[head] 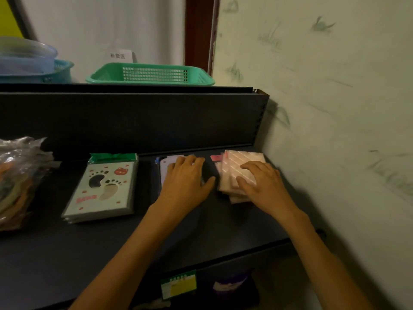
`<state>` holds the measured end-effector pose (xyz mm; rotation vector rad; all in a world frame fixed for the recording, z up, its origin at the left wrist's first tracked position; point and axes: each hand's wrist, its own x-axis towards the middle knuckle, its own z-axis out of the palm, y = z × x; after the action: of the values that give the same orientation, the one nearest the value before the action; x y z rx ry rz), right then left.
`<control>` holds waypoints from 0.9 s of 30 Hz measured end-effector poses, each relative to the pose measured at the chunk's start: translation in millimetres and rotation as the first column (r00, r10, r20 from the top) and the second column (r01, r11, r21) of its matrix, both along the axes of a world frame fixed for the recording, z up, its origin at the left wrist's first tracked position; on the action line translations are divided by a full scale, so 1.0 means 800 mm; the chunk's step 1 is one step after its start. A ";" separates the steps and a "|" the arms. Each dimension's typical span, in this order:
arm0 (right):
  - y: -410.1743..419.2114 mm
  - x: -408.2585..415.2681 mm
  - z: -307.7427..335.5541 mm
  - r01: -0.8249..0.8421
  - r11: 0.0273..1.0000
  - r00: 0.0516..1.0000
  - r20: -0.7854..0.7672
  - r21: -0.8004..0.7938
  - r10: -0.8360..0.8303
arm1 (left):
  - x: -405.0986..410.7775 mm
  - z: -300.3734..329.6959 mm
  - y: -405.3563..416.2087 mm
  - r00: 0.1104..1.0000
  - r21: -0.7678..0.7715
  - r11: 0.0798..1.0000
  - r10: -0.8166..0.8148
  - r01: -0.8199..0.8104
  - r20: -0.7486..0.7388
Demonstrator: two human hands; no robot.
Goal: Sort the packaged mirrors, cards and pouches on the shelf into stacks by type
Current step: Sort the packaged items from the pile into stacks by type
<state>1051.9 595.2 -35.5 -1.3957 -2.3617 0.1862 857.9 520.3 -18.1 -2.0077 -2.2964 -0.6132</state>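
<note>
Resting flat on two neighbouring stacks, your hands sit in the middle right of the frame on the dark shelf (pixel 111 253). Your left hand (pixel 186 182) lies palm down on a stack of pale, round-cornered packets (pixel 166 170) (cards or mirrors, you cannot tell which under the hand), fingers spread and nearly straight, thumb stretched out to the right onto a dark item beside it; nothing is gripped. Your right hand (pixel 262 184) presses on the stack of pink striped pouches (pixel 234 173) just to the right, fingers relaxed and only slightly bent, covering its lower right part. The pouch stack is fanned unevenly, with edges showing at its lower left, and a small pink tag (pixel 215 157) peeks out at its upper left.

Left of centre, well apart from your hands, lies a stack of packaged cards with paw prints and a green header (pixel 102 186), tilted slightly. At the far left edge sits a crinkled clear bag of orange and dark pieces (pixel 17 175).

On the ledge in the upper part of the frame stand a green basket (pixel 149 73) and, at upper left, a blue basket (pixel 55 70) holding a clear bowl (pixel 24 52).
</note>
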 end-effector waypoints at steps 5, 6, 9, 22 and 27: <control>0.015 0.037 -0.003 0.084 0.996 0.996 -0.008 0.006 -0.084 | 0.049 0.000 0.023 0.991 0.027 0.992 -0.126 0.125 0.045; 0.019 0.042 -0.003 0.092 0.995 0.996 -0.016 -0.024 -0.092 | 0.060 -0.003 0.029 0.990 0.002 0.992 -0.126 0.126 0.061; 0.030 0.047 0.000 0.128 0.970 0.984 -0.094 -0.207 -0.150 | 0.088 -0.015 0.047 0.985 -0.138 0.988 -0.052 0.075 0.162; 0.057 0.035 -0.013 -0.115 0.858 0.912 -0.395 -0.500 -0.108 | 0.116 -0.026 0.076 0.785 -0.255 0.965 0.199 -0.053 0.587; 0.066 0.020 -0.027 -0.024 0.821 0.869 -0.417 -0.571 -0.265 | 0.113 -0.016 0.081 0.580 -0.235 0.964 0.265 -0.127 0.770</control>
<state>1068.1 647.7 -56.7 -1.5125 -1.8447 1.1388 948.5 584.9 -30.9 -1.6488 -3.0541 -1.6466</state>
